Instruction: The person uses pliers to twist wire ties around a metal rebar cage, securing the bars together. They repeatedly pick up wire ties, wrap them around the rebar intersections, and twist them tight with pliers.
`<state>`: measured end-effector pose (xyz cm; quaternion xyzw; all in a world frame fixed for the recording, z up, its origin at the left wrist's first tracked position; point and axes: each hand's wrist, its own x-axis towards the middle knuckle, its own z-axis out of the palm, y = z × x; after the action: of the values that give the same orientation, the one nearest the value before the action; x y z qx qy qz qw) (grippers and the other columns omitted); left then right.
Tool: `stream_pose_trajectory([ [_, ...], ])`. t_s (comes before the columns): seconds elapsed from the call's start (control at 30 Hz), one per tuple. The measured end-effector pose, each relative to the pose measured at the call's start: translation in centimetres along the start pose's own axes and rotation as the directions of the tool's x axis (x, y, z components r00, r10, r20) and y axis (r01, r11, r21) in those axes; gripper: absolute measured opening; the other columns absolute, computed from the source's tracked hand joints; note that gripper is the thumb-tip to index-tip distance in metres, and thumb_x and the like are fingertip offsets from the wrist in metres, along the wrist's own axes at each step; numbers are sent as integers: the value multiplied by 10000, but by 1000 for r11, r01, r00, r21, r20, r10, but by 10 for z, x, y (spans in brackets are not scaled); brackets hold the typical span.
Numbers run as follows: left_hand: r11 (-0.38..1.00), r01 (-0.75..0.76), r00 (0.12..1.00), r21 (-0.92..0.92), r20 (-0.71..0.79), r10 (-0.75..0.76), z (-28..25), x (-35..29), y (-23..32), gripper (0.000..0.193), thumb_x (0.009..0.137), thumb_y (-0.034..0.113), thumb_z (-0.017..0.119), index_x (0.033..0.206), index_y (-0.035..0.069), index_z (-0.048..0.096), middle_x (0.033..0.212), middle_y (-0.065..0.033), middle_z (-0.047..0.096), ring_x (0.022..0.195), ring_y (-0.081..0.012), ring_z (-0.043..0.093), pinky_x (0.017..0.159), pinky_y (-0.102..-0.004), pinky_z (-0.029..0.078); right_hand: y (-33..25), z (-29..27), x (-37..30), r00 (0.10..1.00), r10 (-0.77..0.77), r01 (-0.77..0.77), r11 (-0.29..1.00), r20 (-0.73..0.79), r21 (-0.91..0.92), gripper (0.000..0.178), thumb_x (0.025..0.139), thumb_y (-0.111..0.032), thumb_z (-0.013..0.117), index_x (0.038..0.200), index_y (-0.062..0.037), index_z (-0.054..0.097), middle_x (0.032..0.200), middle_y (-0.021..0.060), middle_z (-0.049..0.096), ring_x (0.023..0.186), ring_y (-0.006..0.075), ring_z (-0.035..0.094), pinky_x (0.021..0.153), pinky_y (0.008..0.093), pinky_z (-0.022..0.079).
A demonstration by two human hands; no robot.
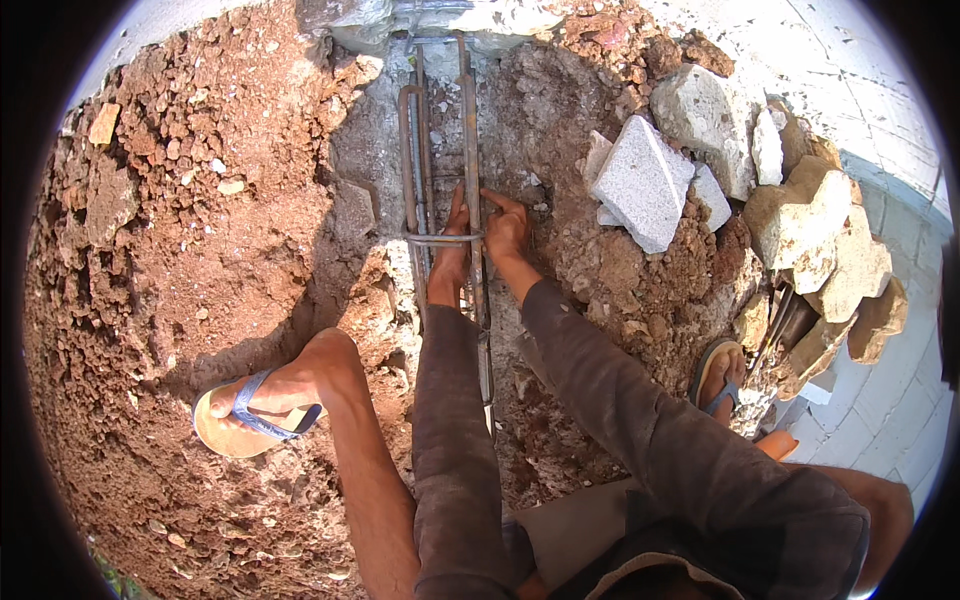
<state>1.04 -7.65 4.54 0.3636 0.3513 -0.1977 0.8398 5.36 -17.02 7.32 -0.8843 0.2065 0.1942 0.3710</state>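
Note:
A narrow cage of rusty steel rebar [471, 130] runs away from me along a trench, with a bent stirrup [440, 240] crossing it. My left hand [452, 258] reaches down inside the cage, its visible fingers stretched forward beside the right-hand bar. Just right of that same bar, my right hand [508, 228] is bent inward with curled fingers, the index tip at the bar. Whatever lies between its fingertips is too small or hidden to make out. Part of the left hand is covered by the bar and stirrup.
Reddish rubble soil [230, 200] banks up on the left. At right lie a pale granite block [645, 185] and several broken stones [810, 230], beside light paving [880, 400]. My sandalled left foot [265, 400] stands on the soil, my right foot [722, 380] near the stones.

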Motion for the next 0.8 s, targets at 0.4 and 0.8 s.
stream_pose_trajectory([
  [0.4, 997, -65, 996, -34, -65, 63, 5, -7, -6, 431, 1093, 213, 467, 1522, 184, 435, 1584, -79, 416, 1425, -244, 399, 1166, -395, 330, 0, 1, -5, 989, 144, -146, 967, 25, 210, 406, 973, -39, 447, 1336, -60, 628, 998, 99, 664, 822, 198, 613, 710, 394, 499],
  [0.8, 997, -80, 981, 7, -174, 80, -1, -2, -19, 303, 1085, 209, 545, 1384, 174, 571, 1456, -53, 532, 1299, -198, 495, 1083, -365, 422, 3, 3, -18, 972, 221, -234, 907, 78, 349, 331, 1011, -84, 483, 1328, -36, 564, 1160, 156, 636, 980, 266, 639, 810, 418, 518],
])
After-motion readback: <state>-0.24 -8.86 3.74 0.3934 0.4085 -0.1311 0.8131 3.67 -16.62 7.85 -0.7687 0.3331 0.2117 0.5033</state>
